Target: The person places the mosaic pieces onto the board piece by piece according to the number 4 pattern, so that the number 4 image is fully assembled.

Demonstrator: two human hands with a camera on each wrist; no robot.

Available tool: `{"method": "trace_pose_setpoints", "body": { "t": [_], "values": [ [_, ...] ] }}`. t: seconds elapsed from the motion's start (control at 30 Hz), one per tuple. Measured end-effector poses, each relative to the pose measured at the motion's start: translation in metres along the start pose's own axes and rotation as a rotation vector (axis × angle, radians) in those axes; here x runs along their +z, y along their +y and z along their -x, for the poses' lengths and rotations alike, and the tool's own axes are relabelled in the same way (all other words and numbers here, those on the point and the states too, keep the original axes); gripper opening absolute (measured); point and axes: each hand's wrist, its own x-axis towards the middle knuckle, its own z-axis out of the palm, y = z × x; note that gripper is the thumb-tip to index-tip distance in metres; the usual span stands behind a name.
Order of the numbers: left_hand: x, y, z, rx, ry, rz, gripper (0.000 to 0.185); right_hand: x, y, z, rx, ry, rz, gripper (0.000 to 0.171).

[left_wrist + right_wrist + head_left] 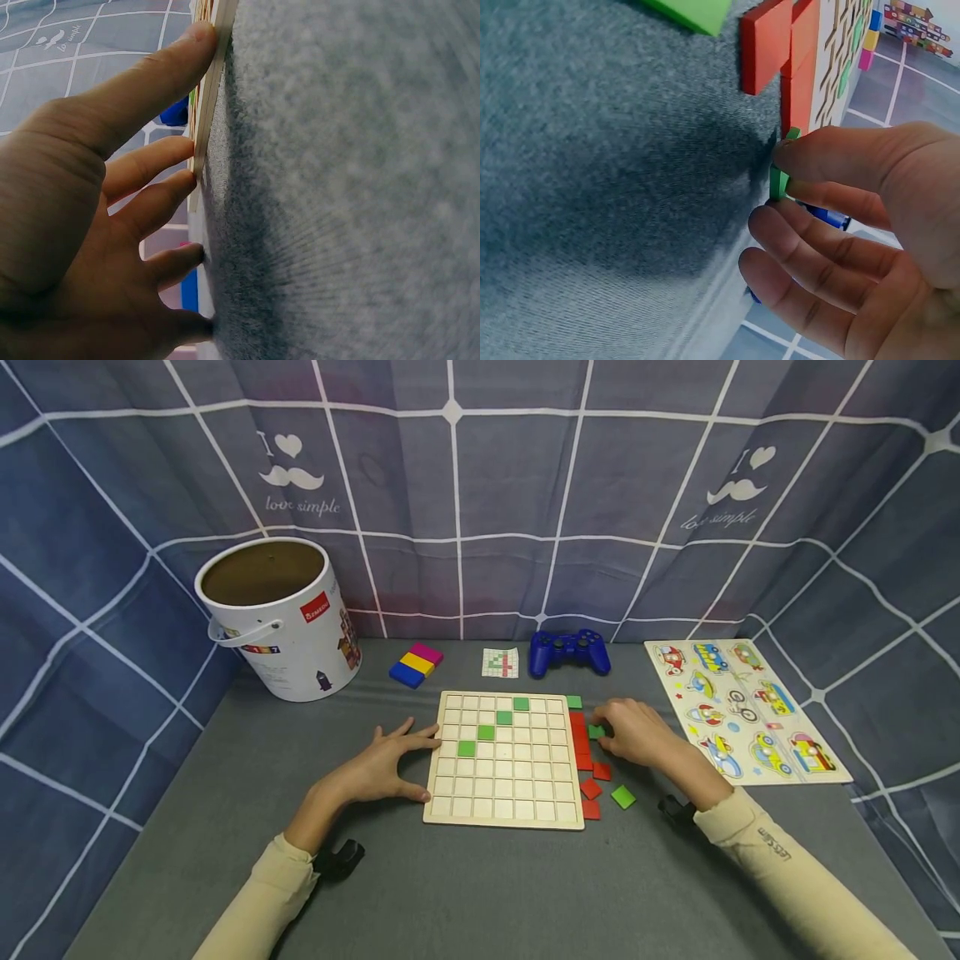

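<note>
A wooden grid board lies flat on the table with several green squares in a diagonal line across its cells. My left hand is spread at the board's left side, thumb and fingertips touching its edge. Beyond the right edge, my right hand pinches a green square tile between thumb and fingers, low over the table. Red tiles lie along that edge, some loose below. Another green tile sits by the top right corner, and a lighter green tile lies apart, nearer me.
A white bucket with a handle stands at the back left. Behind the board are blue, yellow and pink blocks, a small pattern card and a blue game controller. A vehicle picture board lies at the right.
</note>
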Motion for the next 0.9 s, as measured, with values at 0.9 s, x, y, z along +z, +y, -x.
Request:
{"method": "trace_pose_setpoints", "body": {
  "t": [0.9],
  "values": [
    [0.001, 0.001, -0.002, -0.029, -0.010, -0.022, 0.083, 0.019, -0.068, -0.025, -0.170, 0.073, -0.093, 0.017]
  ]
}}
